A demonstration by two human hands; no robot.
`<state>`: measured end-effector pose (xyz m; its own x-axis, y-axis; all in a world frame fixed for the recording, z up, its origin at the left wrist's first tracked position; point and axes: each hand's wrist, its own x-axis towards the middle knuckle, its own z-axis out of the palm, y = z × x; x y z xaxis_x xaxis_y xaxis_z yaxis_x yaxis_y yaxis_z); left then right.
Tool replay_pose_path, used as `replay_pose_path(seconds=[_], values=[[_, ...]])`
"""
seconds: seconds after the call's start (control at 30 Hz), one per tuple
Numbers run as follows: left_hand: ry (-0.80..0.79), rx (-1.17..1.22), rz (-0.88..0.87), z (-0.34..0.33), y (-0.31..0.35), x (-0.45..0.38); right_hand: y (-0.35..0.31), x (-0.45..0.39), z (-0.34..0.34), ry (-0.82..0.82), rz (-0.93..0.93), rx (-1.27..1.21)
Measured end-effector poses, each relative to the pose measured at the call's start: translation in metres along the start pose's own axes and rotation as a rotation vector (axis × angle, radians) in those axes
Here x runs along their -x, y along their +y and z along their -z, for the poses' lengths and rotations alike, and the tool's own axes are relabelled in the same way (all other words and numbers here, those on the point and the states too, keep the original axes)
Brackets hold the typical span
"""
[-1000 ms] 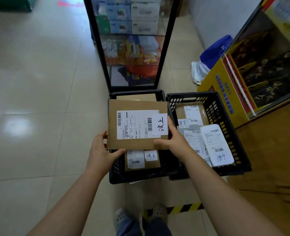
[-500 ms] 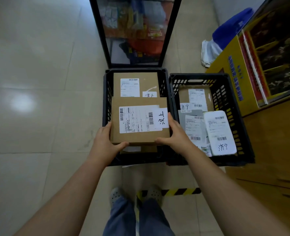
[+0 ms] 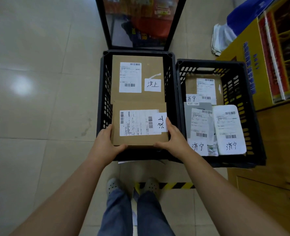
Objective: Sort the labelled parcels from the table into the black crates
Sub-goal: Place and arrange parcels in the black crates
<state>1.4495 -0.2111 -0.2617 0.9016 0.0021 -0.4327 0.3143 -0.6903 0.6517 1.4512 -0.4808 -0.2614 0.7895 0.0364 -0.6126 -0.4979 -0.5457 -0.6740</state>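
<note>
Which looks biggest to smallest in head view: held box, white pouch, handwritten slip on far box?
1. Held cardboard box
2. White pouch
3. Handwritten slip
The held box is nearest the camera, but the gaps are clear.

Two black crates [image 3: 178, 106] on tiled floor [image 3: 38, 116]

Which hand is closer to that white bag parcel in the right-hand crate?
Right. The right hand grips the box's near right corner, beside that crate; the left hand grips the far side from the white bag.

Dim, floor glare [image 3: 21, 86], edge distortion
</note>
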Motion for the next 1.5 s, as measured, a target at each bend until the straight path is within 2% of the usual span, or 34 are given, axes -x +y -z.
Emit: replay_pose_path(seconds=[0.2,0.47,0.83,1.1,1.5], values=[[-0.035,-0.001,0.032,-0.017,-0.016,-0.020,0.016,-0.019,-0.019,0.017,-0.026,0.018],[0.003,-0.068,0.045,-0.036,-0.034,-0.018,0.034,-0.025,-0.038,0.051,-0.027,-0.002],[0.042,-0.133,-0.038,-0.034,-0.037,-0.002,0.041,-0.011,-0.037,0.104,0.017,-0.065],[0.058,-0.136,-0.044,-0.026,-0.030,-0.012,0.027,-0.011,-0.032,0.132,0.051,-0.083],[0.059,-0.160,-0.056,-0.042,-0.044,0.010,0.043,-0.001,-0.040,0.115,0.025,-0.046]])
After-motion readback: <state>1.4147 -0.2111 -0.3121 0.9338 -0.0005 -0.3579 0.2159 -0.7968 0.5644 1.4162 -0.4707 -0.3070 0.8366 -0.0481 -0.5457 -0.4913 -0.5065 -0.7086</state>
